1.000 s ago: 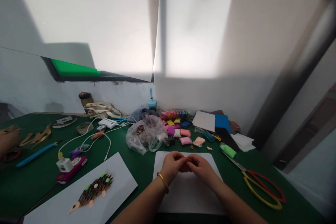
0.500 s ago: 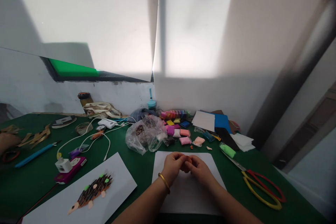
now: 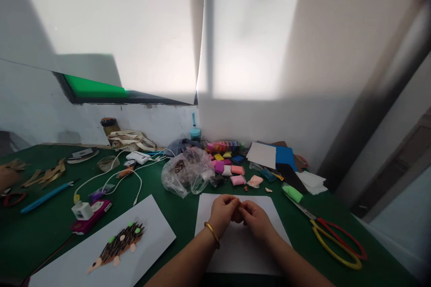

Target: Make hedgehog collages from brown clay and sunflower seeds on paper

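Small orange lump (image 3: pixel 241 205), apparently modelling clay and mostly hidden, sits above the blank white sheet (image 3: pixel 244 251). Grip: left hand (image 3: pixel 224 210) and right hand (image 3: pixel 257 219) both pinched on it, fingertips meeting. Judgement: such pinching goes best with light, even pressure and small turns, lest one side flatten. Beyond the sheet: peach clay packet (image 3: pixel 255 181). Left of it: hedgehog collage (image 3: pixel 117 245). Right of it: large scissors (image 3: pixel 316 223).

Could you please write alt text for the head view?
The left hand and right hand pinch a small, mostly hidden orange piece above white paper. A spiky brown hedgehog picture lies left, yellow-and-red scissors right.
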Action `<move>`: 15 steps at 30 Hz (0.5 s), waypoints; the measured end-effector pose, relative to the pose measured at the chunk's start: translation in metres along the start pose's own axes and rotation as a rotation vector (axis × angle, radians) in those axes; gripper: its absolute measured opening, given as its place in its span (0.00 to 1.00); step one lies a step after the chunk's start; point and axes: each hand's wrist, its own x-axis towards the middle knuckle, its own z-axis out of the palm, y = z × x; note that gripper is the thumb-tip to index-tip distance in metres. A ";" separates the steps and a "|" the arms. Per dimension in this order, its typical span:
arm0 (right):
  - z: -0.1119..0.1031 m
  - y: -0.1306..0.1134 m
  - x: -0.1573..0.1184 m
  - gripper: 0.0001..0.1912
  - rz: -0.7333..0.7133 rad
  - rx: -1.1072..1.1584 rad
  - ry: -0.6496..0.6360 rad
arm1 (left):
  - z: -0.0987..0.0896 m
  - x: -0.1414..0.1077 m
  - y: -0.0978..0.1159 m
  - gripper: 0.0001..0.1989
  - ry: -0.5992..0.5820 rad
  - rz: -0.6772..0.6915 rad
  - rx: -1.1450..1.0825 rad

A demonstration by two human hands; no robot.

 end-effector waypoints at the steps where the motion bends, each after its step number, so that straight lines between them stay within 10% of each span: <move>1: 0.000 0.000 0.000 0.20 0.001 -0.004 -0.001 | 0.000 0.000 0.000 0.14 -0.007 0.008 0.009; 15: -0.002 0.000 -0.002 0.29 0.003 0.010 0.021 | -0.008 0.003 0.002 0.19 -0.031 0.003 0.080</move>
